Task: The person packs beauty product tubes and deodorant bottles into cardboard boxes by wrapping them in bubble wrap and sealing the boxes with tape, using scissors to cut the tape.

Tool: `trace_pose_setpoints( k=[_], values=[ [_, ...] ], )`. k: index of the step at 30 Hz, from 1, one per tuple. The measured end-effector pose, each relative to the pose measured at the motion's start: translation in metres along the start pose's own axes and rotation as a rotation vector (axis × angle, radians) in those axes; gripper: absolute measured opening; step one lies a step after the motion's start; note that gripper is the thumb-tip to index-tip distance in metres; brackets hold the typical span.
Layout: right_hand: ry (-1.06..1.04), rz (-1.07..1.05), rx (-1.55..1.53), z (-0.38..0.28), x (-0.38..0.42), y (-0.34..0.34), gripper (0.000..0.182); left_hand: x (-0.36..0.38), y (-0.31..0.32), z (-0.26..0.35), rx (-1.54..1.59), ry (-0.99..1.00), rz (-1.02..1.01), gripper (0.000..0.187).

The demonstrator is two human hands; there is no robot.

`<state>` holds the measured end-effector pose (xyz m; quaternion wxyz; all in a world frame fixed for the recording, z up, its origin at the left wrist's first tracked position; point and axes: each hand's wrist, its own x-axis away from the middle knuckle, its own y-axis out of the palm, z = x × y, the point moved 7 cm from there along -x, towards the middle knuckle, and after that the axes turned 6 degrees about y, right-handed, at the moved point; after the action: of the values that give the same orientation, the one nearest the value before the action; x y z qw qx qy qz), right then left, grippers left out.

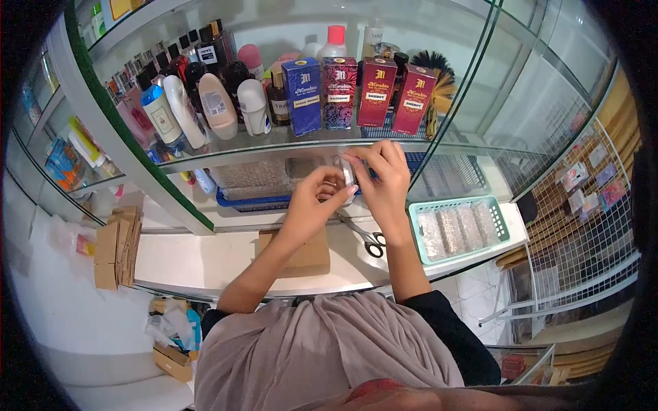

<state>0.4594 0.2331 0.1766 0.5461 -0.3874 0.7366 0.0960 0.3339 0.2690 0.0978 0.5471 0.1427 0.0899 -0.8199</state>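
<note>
Both hands meet above the counter, in front of the lower shelf. My left hand [317,202] is closed with thumb and fingers around a small clear, shiny piece [347,172], perhaps plastic; its exact kind is too small to tell. My right hand [381,171] pinches the same piece from the other side, near its upper end. Scissors [370,240] with dark handles lie on the counter below the hands, their blades partly hidden. A brown cardboard box [305,257] rests beneath my left forearm.
A mint-green basket [505,228] with several clear, bubble-wrap-like bundles stands at the right. Behind the hands is a blue basket [253,203]. The glass shelf [226,147] above carries boxed perfumes [339,92], bottles and roll-ons. Folded cardboard [116,248] leans at the left.
</note>
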Motion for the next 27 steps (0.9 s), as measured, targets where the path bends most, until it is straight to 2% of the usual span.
trace_pose_setpoints(
  k=[6, 9, 18, 21, 24, 27],
  values=[
    [-0.056, 0.058, 0.017, 0.005, 0.001, 0.001, 0.019, -0.003, -0.003, -0.001, -0.038, 0.005, 0.042, 0.021],
    [-0.062, 0.07, 0.003, 0.006, 0.002, 0.003, 0.021, -0.005, -0.005, -0.005, -0.037, 0.076, 0.068, 0.025],
    [-0.099, 0.129, 0.007, 0.006, 0.004, 0.003, 0.025, -0.005, -0.006, -0.008, -0.02, 0.066, 0.076, 0.025],
    [-0.032, 0.155, -0.057, 0.009, 0.001, 0.003, 0.03, -0.005, -0.007, -0.01, -0.022, 0.062, 0.074, 0.025],
    [0.199, 0.176, -0.038, 0.01, -0.007, -0.004, 0.034, -0.005, -0.007, -0.014, -0.02, 0.038, 0.077, 0.025],
    [0.173, 0.105, 0.144, 0.005, -0.014, -0.005, 0.034, -0.005, -0.008, -0.012, -0.071, 0.049, 0.086, 0.025]
  ],
)
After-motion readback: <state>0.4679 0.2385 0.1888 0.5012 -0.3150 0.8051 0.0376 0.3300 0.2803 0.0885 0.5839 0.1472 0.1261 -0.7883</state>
